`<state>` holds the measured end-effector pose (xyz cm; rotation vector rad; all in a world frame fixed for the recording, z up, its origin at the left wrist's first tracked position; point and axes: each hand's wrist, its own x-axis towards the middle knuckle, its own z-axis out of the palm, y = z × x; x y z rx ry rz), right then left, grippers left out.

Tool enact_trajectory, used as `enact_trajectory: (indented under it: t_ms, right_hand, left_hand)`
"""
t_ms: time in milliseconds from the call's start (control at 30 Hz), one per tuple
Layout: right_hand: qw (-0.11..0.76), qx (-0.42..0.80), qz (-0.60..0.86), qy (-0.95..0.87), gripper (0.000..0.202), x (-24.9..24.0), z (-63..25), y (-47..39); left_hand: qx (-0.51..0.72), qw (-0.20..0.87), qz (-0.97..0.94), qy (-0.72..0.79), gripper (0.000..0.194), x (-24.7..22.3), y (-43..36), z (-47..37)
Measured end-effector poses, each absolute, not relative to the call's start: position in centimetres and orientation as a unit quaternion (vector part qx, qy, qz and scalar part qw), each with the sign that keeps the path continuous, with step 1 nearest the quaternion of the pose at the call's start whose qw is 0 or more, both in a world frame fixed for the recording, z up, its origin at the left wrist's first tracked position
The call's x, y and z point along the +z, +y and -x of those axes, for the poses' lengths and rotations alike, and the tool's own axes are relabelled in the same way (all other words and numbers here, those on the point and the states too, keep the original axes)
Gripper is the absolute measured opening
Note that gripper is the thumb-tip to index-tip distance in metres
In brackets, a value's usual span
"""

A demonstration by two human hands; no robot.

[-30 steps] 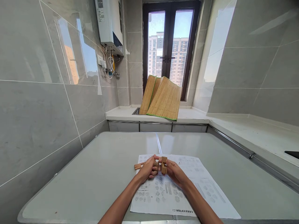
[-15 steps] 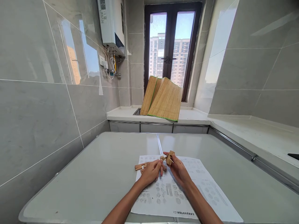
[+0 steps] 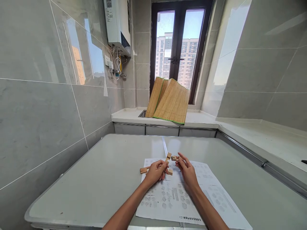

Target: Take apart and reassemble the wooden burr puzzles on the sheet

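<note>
Over the upper part of a printed sheet (image 3: 192,204), my left hand (image 3: 155,171) pinches a notched wooden piece (image 3: 169,156) that points up and away. To its right, my right hand (image 3: 187,169) holds a smaller wooden piece (image 3: 174,158) between thumb and fingers. The two held pieces are close together with a narrow gap between them. Another wooden piece (image 3: 143,170) lies left of my left hand, partly hidden by it. A light wooden block end (image 3: 170,172) shows just right of my left fingers.
The sheet lies on a pale folding table (image 3: 96,185) with a centre seam. Behind the table, a bamboo mat (image 3: 171,100) leans on a white counter (image 3: 201,118) below the window. Tiled walls stand on both sides.
The wooden pieces between my hands have come apart, one now in each hand. My right hand has turned and its fingers have lifted. The view has shifted slightly.
</note>
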<state>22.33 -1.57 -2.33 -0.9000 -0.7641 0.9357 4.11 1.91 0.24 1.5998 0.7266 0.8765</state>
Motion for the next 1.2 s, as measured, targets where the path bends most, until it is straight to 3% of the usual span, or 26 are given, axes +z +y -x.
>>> enact_trajectory:
  t_ms: [167,633,1200]
  right_hand:
    - [0.731,0.464,0.39,-0.312,0.058,-1.9,-22.1,-1.8]
    - [0.661,0.446,0.412,-0.442,0.044,-0.8,-20.9,-2.7]
    - [0.642,0.536,0.36,-0.413,0.044,-0.8,-20.5,-2.9]
  left_hand:
    - [0.381,0.552,-0.663,0.333,0.053,-0.6,2.5,-4.1]
    - [0.351,0.48,-0.728,0.341,0.049,1.8,0.2,-4.0]
    - [0.34,0.524,-0.713,0.319,0.045,1.0,0.8,-4.1]
